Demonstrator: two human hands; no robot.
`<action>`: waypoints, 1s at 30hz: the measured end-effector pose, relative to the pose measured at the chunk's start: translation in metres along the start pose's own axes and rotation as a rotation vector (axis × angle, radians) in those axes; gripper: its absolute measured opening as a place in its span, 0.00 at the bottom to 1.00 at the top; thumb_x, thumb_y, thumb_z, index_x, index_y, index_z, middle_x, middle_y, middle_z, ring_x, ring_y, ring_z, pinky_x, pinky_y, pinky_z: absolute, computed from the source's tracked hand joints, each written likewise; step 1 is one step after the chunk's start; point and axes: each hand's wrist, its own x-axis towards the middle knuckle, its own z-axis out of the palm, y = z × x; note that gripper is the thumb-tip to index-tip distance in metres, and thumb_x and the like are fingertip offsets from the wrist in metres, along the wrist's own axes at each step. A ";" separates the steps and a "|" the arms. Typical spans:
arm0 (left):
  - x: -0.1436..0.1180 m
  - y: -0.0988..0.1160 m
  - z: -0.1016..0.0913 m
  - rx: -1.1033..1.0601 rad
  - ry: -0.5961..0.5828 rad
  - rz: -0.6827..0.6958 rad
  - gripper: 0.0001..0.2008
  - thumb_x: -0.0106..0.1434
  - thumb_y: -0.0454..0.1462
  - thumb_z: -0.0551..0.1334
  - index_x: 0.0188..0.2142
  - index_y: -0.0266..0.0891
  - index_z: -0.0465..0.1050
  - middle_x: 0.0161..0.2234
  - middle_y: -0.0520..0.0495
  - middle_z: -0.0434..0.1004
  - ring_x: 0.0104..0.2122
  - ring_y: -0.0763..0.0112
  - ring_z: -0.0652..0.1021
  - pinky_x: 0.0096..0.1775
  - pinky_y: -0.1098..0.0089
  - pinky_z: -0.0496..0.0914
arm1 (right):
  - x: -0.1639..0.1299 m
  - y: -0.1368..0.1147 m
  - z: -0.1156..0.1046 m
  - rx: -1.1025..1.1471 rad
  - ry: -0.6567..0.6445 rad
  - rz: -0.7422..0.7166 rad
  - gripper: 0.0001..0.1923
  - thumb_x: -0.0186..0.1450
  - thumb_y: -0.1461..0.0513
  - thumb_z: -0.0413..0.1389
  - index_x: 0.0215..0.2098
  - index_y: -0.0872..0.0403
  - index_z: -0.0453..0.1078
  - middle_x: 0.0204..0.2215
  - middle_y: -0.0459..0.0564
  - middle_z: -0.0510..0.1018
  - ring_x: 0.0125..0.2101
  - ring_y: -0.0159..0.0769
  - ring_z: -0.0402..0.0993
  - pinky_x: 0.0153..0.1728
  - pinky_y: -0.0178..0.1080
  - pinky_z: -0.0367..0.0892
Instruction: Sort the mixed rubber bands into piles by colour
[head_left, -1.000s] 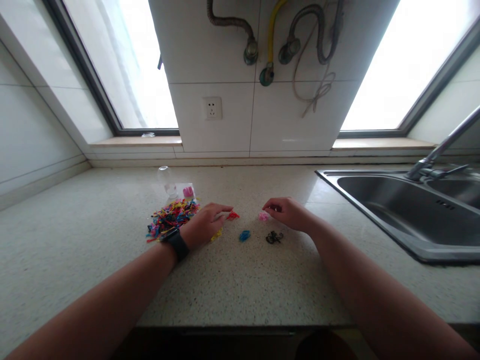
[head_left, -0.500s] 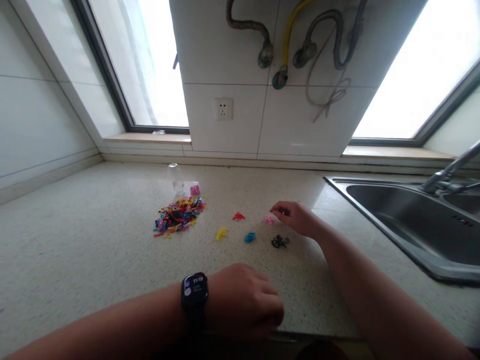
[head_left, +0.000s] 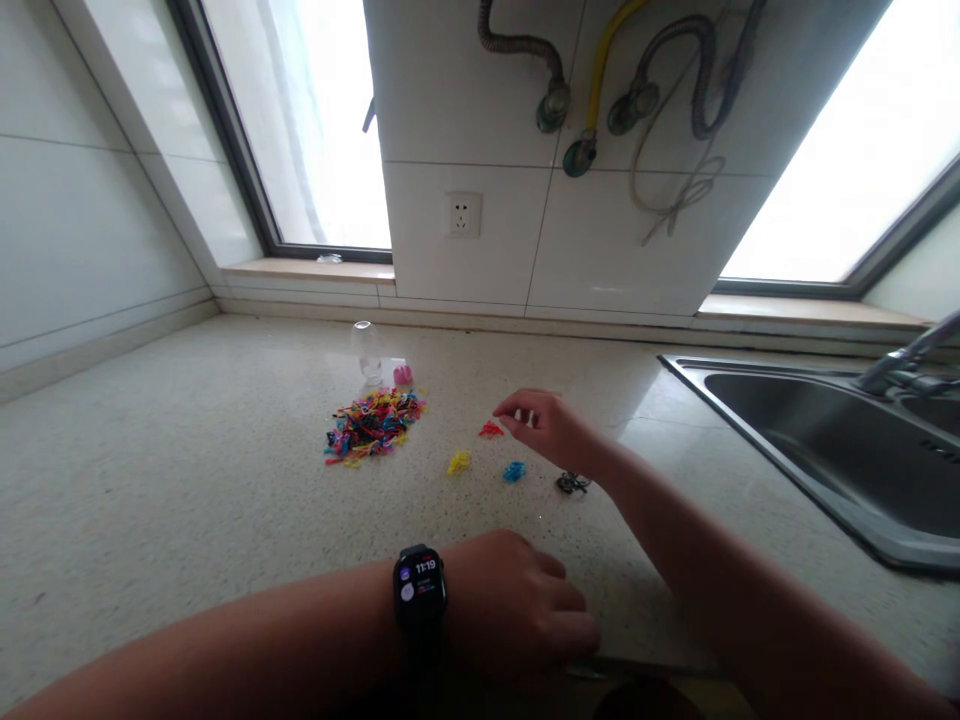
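My right hand (head_left: 544, 425) is over the small red pile of rubber bands (head_left: 491, 429), thumb and forefinger pinched at its right side. Whether a band is between the fingertips is too small to tell. Small piles of yellow (head_left: 459, 461), blue (head_left: 514, 471) and black rubber bands (head_left: 572, 483) lie nearby; my wrist partly covers the black one. The pink pile is hidden behind my hand. A large mixed heap of coloured rubber bands (head_left: 375, 425) lies to the left. My left hand (head_left: 517, 605), wearing a black watch (head_left: 420, 588), rests curled at the counter's front edge, its palm side hidden.
Behind the mixed heap stand a clear container (head_left: 367, 355) and a pink cap-like piece (head_left: 403, 374). A steel sink (head_left: 810, 430) with a faucet (head_left: 911, 355) is set into the speckled counter (head_left: 225, 480) on the right. Hoses and a socket (head_left: 463, 215) are on the tiled wall.
My right hand has moved left from the pink pile to the red pile, now covering the pink one. The view has shifted slightly; my left hand stays curled near the edge.
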 end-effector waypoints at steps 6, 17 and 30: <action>0.000 0.007 -0.006 0.045 0.010 0.052 0.07 0.70 0.40 0.58 0.38 0.38 0.68 0.29 0.52 0.71 0.28 0.70 0.71 0.23 0.66 0.58 | 0.051 -0.053 0.047 -0.197 -0.279 -0.186 0.09 0.66 0.60 0.57 0.42 0.53 0.77 0.36 0.48 0.81 0.36 0.33 0.74 0.37 0.35 0.62; 0.000 0.017 -0.017 0.074 0.021 0.090 0.08 0.71 0.35 0.56 0.39 0.36 0.72 0.27 0.52 0.68 0.28 0.69 0.71 0.22 0.66 0.61 | 0.094 -0.087 0.100 -0.539 -0.415 -0.249 0.11 0.67 0.57 0.56 0.39 0.54 0.77 0.42 0.54 0.81 0.43 0.45 0.77 0.36 0.40 0.69; 0.000 0.015 -0.011 0.091 0.006 0.070 0.09 0.72 0.38 0.55 0.38 0.39 0.74 0.29 0.50 0.72 0.28 0.70 0.72 0.23 0.66 0.62 | 0.091 -0.075 0.098 -0.410 -0.328 -0.217 0.11 0.67 0.57 0.55 0.40 0.54 0.77 0.41 0.53 0.81 0.40 0.41 0.77 0.35 0.37 0.63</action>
